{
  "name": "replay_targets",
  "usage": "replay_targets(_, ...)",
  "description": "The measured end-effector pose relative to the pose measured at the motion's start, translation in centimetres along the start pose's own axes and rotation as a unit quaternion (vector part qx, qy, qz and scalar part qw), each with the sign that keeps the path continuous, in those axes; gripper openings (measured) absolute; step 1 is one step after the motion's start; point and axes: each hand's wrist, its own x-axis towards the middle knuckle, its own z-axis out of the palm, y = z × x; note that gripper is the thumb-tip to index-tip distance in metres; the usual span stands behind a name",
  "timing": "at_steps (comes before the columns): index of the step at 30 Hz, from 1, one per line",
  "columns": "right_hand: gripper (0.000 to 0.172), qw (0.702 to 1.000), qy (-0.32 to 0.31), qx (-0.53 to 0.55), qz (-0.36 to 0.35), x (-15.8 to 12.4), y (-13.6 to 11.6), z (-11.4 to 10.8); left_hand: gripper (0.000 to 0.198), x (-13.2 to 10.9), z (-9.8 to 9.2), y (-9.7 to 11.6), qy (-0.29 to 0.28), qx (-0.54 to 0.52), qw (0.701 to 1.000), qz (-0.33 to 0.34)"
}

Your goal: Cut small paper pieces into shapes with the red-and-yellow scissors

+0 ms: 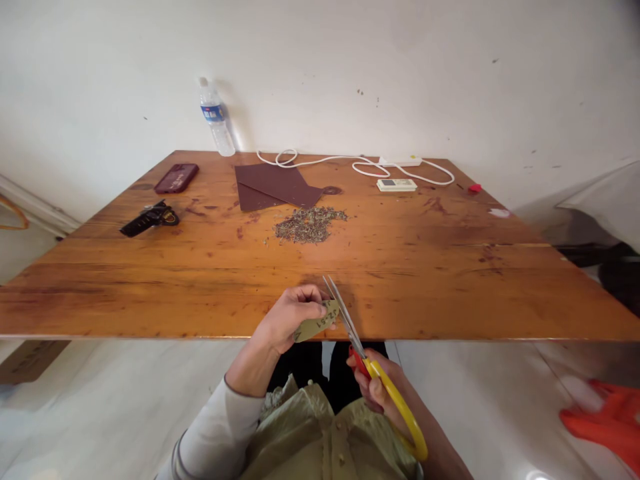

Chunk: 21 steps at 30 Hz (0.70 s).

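My left hand (289, 317) pinches a small olive paper tag (317, 325) with dark writing, just in front of the table's near edge. My right hand (376, 388) grips yellow-handled scissors (373, 367); their blades stand apart and point up and left, with the tag's right end lying against them. Both hands hover over my lap, where olive fabric (310, 427) lies. A heap of small grey-green cuttings (307, 224) sits on the wooden table (450, 280) beyond the hands.
Dark red sheets (275, 185), a maroon phone (177, 178), a black tool (149, 218), a water bottle (216, 119), a white cable (320, 160) and a small white device (397, 185) lie on the far half. An orange object (607, 420) rests on the floor at right.
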Motion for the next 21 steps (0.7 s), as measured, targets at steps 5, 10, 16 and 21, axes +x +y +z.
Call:
replay_targets(5,0.08,1.0,-0.001,0.012,0.021,-0.3,1.1,-0.1,0.026,-0.1,0.1,0.2,0.005,-0.005,1.0,-0.003)
replay_targets(10,0.084,0.999,-0.009,-0.013,-0.034,-0.3,0.5,-0.3,0.026,-0.1,0.0,0.1,0.001,0.004,1.0,-0.013)
replay_targets(16,0.067,0.999,0.021,0.016,0.026,1.0,0.8,-1.4,0.025,0.0,0.0,0.0,-0.005,0.021,1.0,-0.006)
replay_targets(21,0.067,0.996,0.011,0.03,0.078,1.1,0.9,-1.7,0.025,-0.1,0.1,0.2,-0.003,0.016,1.0,-0.014)
